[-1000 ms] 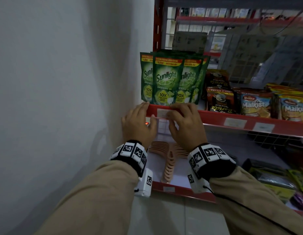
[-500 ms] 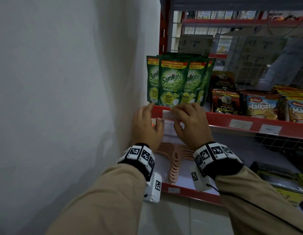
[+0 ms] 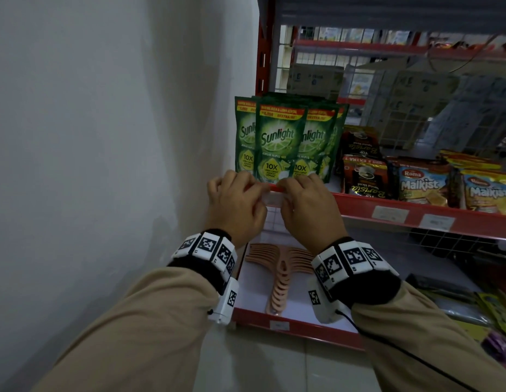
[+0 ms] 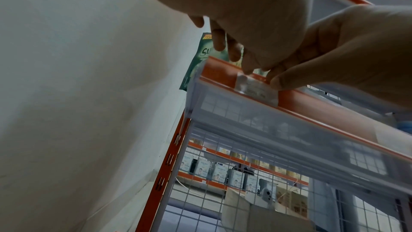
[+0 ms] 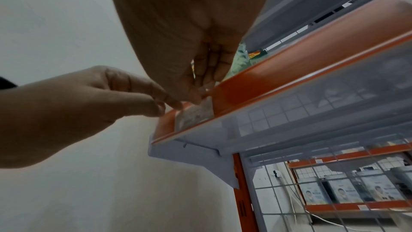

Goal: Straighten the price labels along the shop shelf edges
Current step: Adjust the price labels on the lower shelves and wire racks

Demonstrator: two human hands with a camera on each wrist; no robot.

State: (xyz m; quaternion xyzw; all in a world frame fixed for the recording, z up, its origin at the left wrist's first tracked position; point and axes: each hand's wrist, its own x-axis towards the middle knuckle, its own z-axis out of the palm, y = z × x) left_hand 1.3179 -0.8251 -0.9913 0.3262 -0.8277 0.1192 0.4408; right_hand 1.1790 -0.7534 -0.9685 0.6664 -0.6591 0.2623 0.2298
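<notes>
A small white price label (image 3: 272,197) sits in the red shelf edge strip (image 3: 356,206) at the shelf's left end, below the green Sunlight pouches (image 3: 280,140). My left hand (image 3: 258,193) and right hand (image 3: 282,191) meet at it with curled fingers. In the left wrist view my left hand (image 4: 247,70) touches the upper left corner of the label (image 4: 256,89), and the right thumb (image 4: 277,82) is at its top edge. In the right wrist view my right hand (image 5: 197,97) pinches the top of the label (image 5: 194,114), and the left hand's fingertips (image 5: 176,105) are on its left end.
A white wall (image 3: 104,165) runs close on the left. Two more labels (image 3: 390,214) (image 3: 437,222) sit further right on the strip, below coffee packs (image 3: 364,176) and Malkist packs (image 3: 422,183). A lower shelf (image 3: 291,325) holds pink hangers (image 3: 280,275).
Both hands have drawn closer together on the label. Their fingers, which lay spread over the shelf edge, now curl with the tips at the label's top.
</notes>
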